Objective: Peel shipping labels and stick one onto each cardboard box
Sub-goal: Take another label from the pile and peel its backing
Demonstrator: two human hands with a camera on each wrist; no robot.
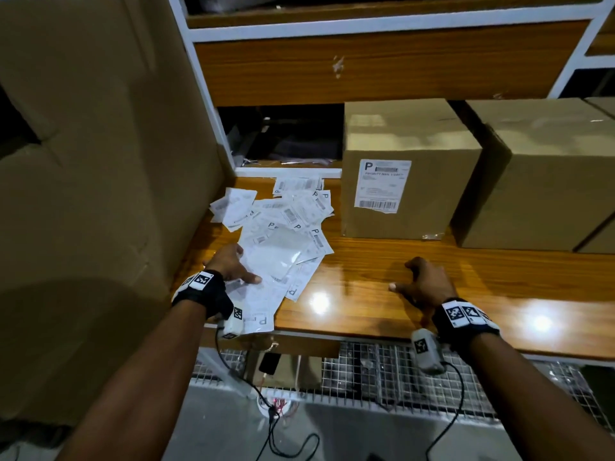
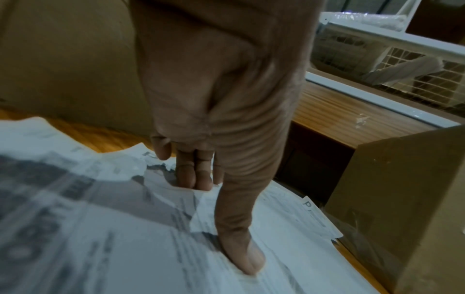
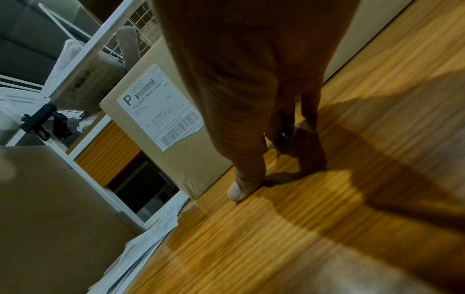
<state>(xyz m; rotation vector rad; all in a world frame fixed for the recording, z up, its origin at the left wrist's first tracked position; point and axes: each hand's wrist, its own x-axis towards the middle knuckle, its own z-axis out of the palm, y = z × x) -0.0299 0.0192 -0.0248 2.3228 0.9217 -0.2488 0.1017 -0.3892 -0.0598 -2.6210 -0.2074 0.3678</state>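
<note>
Packing stockroom: shelving (image 1: pixel 366 24), cardboard boxes (image 1: pixel 409 168), labels (image 1: pixel 286 221).

Three boxes (image 1: pixel 406 168); many loose labels (image 1: pixel 283 227)

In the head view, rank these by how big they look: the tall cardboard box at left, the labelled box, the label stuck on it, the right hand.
1. Tall cardboard box, though nearness to the camera inflates it.
2. Labelled box.
3. Stuck label and right hand look alike; not ranked.
</note>
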